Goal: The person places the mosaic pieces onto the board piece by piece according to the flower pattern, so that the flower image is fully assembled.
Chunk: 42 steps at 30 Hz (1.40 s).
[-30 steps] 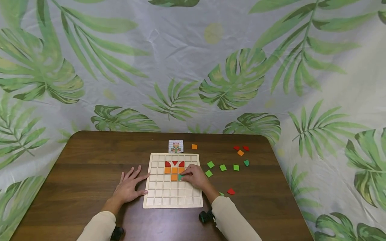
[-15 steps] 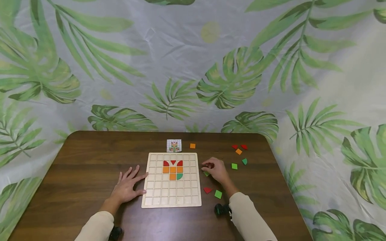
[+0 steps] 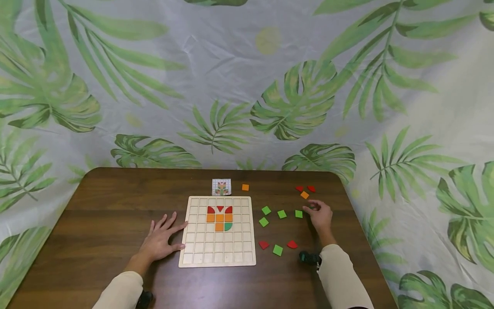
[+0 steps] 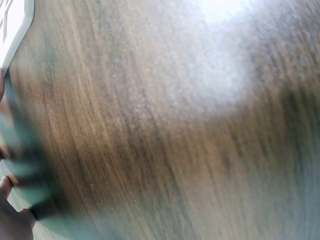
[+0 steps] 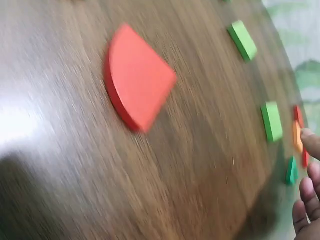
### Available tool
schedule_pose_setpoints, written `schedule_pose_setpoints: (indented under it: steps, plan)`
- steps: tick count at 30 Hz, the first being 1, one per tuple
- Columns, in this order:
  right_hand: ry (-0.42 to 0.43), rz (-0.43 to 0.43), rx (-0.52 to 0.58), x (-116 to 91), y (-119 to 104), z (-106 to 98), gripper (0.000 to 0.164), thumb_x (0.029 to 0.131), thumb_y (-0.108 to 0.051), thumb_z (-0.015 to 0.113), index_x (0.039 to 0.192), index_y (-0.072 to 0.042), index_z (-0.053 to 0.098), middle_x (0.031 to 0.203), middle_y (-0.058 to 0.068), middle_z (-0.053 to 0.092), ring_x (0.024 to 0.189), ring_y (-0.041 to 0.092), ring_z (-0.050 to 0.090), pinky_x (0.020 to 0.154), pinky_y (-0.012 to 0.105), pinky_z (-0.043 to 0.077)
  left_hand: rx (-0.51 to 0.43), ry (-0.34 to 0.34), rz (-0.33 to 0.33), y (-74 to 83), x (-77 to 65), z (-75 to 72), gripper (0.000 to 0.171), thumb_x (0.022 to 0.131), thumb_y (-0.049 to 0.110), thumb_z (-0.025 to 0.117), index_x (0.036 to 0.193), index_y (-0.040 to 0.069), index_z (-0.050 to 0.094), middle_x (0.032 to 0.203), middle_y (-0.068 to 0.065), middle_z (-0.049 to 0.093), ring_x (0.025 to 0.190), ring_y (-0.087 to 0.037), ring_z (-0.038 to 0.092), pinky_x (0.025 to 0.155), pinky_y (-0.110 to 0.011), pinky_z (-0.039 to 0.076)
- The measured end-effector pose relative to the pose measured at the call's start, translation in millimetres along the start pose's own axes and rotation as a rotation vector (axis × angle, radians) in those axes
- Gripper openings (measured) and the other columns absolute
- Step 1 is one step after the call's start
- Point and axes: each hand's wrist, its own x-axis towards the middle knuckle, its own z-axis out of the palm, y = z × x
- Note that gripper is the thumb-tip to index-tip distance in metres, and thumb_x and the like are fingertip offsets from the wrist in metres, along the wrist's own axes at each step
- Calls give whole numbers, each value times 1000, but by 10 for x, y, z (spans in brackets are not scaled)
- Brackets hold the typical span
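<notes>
A square wooden grid board point(image 3: 208, 247) lies on the table, bearing red, orange and dark green pieces in a small figure. My left hand point(image 3: 156, 243) rests on the table with fingers spread, index finger and thumb at the board's left edge. Out to the right, my right hand point(image 3: 321, 216) reaches over a dark green quarter-circle piece point(image 5: 292, 171), largely hidden behind the fingers in the head view. In the right wrist view the thumb and fingers stand apart, with that piece just beyond them. The dark green piece point(image 3: 228, 226) on the board sits right of an orange square.
Several light green squares point(image 3: 282, 214) lie between board and right hand. Red quarter-circles point(image 3: 292, 244) lie nearer the front, others by an orange square point(image 3: 304, 195) at the back right. A printed pattern card point(image 3: 221, 187) and another orange square point(image 3: 245, 187) lie behind the board.
My right hand has let go of the dark green piece on the board and moved right, past the light green squares, to the other dark green piece. The left hand stays put.
</notes>
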Motion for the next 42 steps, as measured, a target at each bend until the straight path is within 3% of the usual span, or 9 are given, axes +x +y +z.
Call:
schedule_pose_setpoints:
  steps: [5, 12, 21, 28, 42]
  plan:
    - [36, 86, 39, 29, 93, -95, 34, 81, -14, 78, 110, 2, 68, 95, 16, 61, 78, 16, 50, 73, 32, 43, -6, 0, -6, 0, -7, -1, 69, 78, 44, 75, 140, 21, 53, 154, -22, 29, 139, -49, 19, 106, -72, 6]
    - [-20, 161, 51, 26, 78, -159, 43, 85, -20, 75, 118, 6, 63, 95, 14, 57, 93, 29, 50, 90, 47, 43, -3, -1, 0, -2, 4, 7, 69, 78, 44, 75, 140, 21, 53, 154, -22, 28, 139, -49, 20, 106, -72, 6]
    - [-31, 224, 3, 45, 109, -118, 42, 85, -24, 73, 115, 5, 64, 99, 14, 59, 96, 33, 51, 89, 50, 42, -5, 5, 14, -16, -2, 10, 68, 78, 45, 75, 139, 22, 54, 154, -21, 29, 139, -49, 20, 106, -72, 8]
    - [-33, 233, -61, 82, 78, -105, 38, 85, -26, 74, 109, 2, 66, 100, 17, 61, 105, 39, 51, 101, 55, 28, -4, 8, 10, -27, 13, 28, 69, 78, 46, 74, 139, 23, 54, 154, -20, 28, 140, -49, 20, 106, -72, 7]
    - [-43, 246, -110, 103, 48, -121, 30, 88, -23, 71, 103, 2, 65, 98, 17, 61, 103, 38, 52, 95, 54, 30, -7, 7, 1, -26, 7, 36, 70, 78, 46, 74, 140, 22, 53, 154, -21, 28, 140, -49, 19, 107, -71, 6]
